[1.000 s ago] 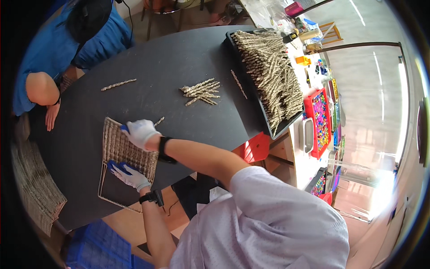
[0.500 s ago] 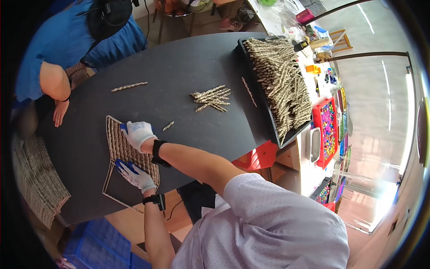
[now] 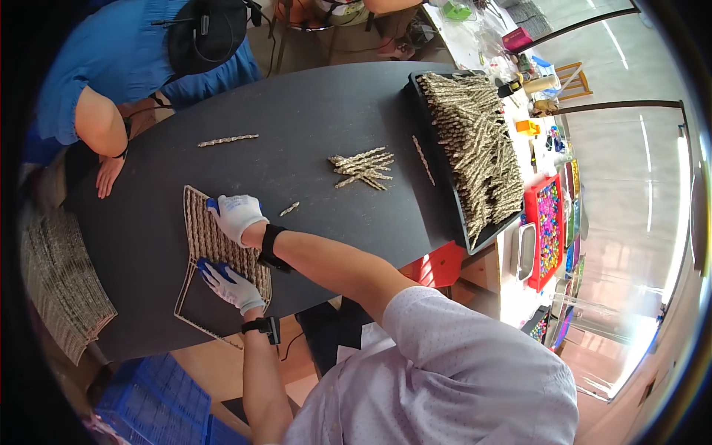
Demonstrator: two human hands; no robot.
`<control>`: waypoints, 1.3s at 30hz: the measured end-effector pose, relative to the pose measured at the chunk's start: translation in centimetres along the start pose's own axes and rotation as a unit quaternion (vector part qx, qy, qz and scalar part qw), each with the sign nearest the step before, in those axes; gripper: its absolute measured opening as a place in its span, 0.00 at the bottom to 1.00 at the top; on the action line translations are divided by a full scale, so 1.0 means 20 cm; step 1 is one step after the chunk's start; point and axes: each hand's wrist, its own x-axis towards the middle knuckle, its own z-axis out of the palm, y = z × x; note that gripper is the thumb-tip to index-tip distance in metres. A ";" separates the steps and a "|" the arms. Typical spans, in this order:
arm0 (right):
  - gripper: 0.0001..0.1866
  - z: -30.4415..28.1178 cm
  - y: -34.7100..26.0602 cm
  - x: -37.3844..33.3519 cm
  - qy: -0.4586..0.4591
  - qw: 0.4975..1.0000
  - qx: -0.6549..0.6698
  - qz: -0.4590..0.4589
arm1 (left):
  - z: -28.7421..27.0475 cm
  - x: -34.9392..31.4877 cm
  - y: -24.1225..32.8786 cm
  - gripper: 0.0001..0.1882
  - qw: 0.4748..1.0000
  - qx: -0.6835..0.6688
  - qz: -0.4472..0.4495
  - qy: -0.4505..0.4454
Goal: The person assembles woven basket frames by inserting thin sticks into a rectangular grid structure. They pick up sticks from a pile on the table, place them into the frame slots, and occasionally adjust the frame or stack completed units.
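A panel of braided tan strips (image 3: 202,236) lies at the table's near left, set side by side inside a thin angular frame (image 3: 179,297). The frame's nearer section holds no strips, and its corner reaches past the table edge. My right hand (image 3: 241,216), in a white glove with blue fingertips, presses on the far part of the panel. Its fingers look extended, though partly hidden beneath the hand. My left hand (image 3: 231,288), gloved alike, lies with fingers spread at the boundary between the strips and the bare section. A short braided piece (image 3: 289,209) lies right of my right hand.
On the dark table (image 3: 297,96) are a small pile of braided strips (image 3: 363,167) and single strips. A black tray (image 3: 469,241) heaped with strips stands at the right. Stacked panels (image 3: 67,274) sit far left. Across the table, a person in blue (image 3: 111,52) rests a hand on it.
The view has shifted slightly, moving the table contents a little rightward. Both my hands stay on the panel in nearly the same places. The person in blue has leaned slightly to the right.
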 end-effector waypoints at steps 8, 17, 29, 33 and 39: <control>0.23 0.05 0.38 -0.43 -0.040 0.993 -0.098 0.053 | 0.01 -0.03 0.00 0.23 0.997 0.063 -0.046 -0.027; 0.26 0.06 0.32 -0.19 0.004 0.992 -0.094 0.082 | -0.02 -0.01 0.02 0.28 0.997 0.031 -0.034 -0.057; 0.26 0.11 0.13 0.02 0.034 0.989 -0.142 0.014 | -0.05 -0.03 0.06 0.26 0.998 -0.044 -0.048 -0.014; 0.22 0.09 0.51 -0.43 0.026 0.984 -0.178 0.003 | 0.03 -0.04 0.07 0.23 0.993 -0.047 -0.109 0.012; 0.23 0.02 0.43 -0.15 0.024 0.984 -0.175 0.018 | -0.02 -0.03 0.12 0.22 0.996 -0.022 -0.077 -0.028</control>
